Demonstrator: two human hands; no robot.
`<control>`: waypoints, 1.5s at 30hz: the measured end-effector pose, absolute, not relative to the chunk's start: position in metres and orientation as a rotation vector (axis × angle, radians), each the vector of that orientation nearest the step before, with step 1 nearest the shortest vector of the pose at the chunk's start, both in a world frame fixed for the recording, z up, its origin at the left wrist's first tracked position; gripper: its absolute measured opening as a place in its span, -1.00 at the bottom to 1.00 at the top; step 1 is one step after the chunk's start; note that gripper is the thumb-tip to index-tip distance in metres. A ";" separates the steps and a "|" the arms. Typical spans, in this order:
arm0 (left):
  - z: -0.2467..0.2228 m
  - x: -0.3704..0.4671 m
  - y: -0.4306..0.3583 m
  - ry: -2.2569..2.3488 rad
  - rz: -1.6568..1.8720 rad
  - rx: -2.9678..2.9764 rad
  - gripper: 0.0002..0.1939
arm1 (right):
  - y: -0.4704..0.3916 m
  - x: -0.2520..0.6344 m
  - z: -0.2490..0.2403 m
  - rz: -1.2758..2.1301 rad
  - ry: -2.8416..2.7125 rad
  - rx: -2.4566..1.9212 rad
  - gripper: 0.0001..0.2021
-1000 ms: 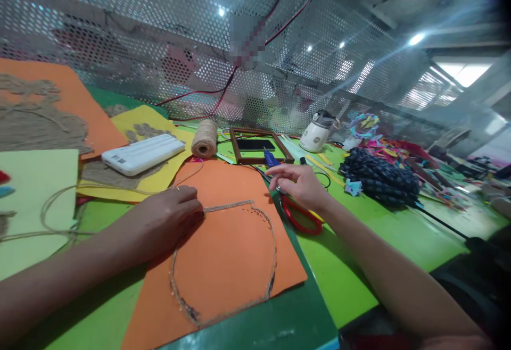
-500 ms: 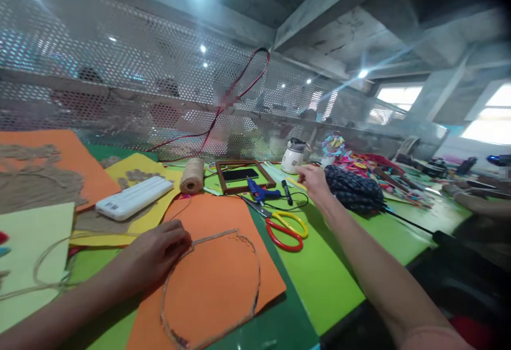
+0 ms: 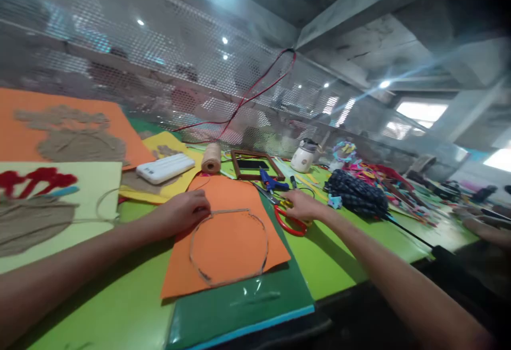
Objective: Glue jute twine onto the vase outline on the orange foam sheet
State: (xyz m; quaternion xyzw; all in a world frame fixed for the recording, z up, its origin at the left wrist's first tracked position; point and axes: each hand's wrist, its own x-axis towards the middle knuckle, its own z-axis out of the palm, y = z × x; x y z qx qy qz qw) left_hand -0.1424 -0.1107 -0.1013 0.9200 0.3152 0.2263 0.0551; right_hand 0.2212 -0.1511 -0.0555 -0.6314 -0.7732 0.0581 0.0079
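My left hand (image 3: 187, 210) rests on the orange sheet (image 3: 223, 190), its fingers closed on twine at the upper left corner of a rounded outline. That twine outline (image 3: 266, 249) lies on the sheet, with a straight top edge. To the right, my right hand (image 3: 304, 205) is over the scissors (image 3: 290, 226), its fingers curled round the handles. The yellow handle is mostly covered; the red loop shows below the hand. Just behind the scissors lies a blue glue gun (image 3: 273, 181).
A twine spool (image 3: 211, 158), a white power bank (image 3: 165, 168) and a brown frame (image 3: 279, 173) stand behind. Farther right are a white bottle (image 3: 304, 156) and a dark folded umbrella (image 3: 355, 191). Craft sheets (image 3: 88, 180) lie left; another person's hand (image 3: 485, 225) is far right.
My right hand has come back from near the white bottle to the scissors and closed on their handles. My left hand stays at the twine corner. The view has shifted left.
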 end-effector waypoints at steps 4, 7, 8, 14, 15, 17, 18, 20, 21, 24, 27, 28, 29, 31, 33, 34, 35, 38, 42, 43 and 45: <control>-0.097 -0.140 -0.116 1.009 0.676 2.724 -0.81 | -0.164 0.220 -0.057 0.051 -2.433 -2.070 -0.40; -0.098 -0.140 -0.115 1.013 0.662 2.688 -0.81 | -0.171 0.222 -0.056 0.227 -2.427 -2.154 -0.35; -0.098 -0.140 -0.115 1.014 0.653 2.680 -0.82 | -0.172 0.222 -0.056 0.309 -2.417 -2.165 -0.30; -0.100 -0.141 -0.114 0.996 0.645 2.640 -0.83 | -0.159 0.226 -0.069 0.512 -2.375 -2.125 -0.19; -0.099 -0.141 -0.115 0.990 0.652 2.631 -0.83 | -0.156 0.228 -0.072 0.472 -2.386 -2.129 -0.24; -0.099 -0.141 -0.116 0.979 0.660 2.620 -0.81 | -0.152 0.235 -0.076 0.354 -2.397 -2.158 -0.38; -0.100 -0.141 -0.116 0.976 0.663 2.618 -0.81 | -0.153 0.239 -0.076 0.303 -2.396 -2.173 -0.44; -0.101 -0.141 -0.116 0.967 0.670 2.615 -0.80 | -0.159 0.248 -0.076 0.258 -2.413 -2.139 -0.52; -0.101 -0.141 -0.116 0.963 0.676 2.609 -0.79 | -0.164 0.252 -0.075 0.246 -2.445 -2.073 -0.54; -0.102 -0.141 -0.116 0.956 0.678 2.583 -0.80 | -0.179 0.256 -0.070 0.206 -2.559 -1.741 -0.60; -0.101 -0.142 -0.116 0.959 0.666 2.562 -0.80 | -0.184 0.244 -0.065 0.182 -2.655 -1.509 -0.59; -0.100 -0.142 -0.117 0.962 0.658 2.557 -0.80 | -0.182 0.237 -0.064 0.176 -2.687 -1.459 -0.58; -0.099 -0.142 -0.117 0.966 0.652 2.553 -0.80 | -0.179 0.230 -0.064 0.167 -2.721 -1.411 -0.56; -0.097 -0.142 -0.118 0.974 0.639 2.546 -0.81 | -0.170 0.217 -0.063 0.139 -2.786 -1.311 -0.53; -0.095 -0.141 -0.119 0.983 0.634 2.546 -0.80 | -0.161 0.208 -0.064 0.098 -2.825 -1.237 -0.52; -0.094 -0.141 -0.120 0.985 0.635 2.547 -0.80 | -0.157 0.206 -0.065 0.074 -2.834 -1.215 -0.52; -0.094 -0.141 -0.120 0.986 0.636 2.548 -0.79 | -0.154 0.204 -0.067 0.056 -2.842 -1.200 -0.52; -0.094 -0.140 -0.121 0.983 0.646 2.535 -0.78 | -0.149 0.205 -0.071 0.053 -2.875 -1.160 -0.57; -0.097 -0.140 -0.120 0.985 0.649 2.515 -0.79 | -0.148 0.206 -0.077 0.075 -2.899 -1.141 -0.59; -0.097 -0.140 -0.120 0.982 0.651 2.515 -0.79 | -0.148 0.206 -0.078 0.076 -2.900 -1.144 -0.58; -0.098 -0.141 -0.119 0.973 0.654 2.513 -0.79 | -0.148 0.204 -0.079 0.081 -2.902 -1.152 -0.59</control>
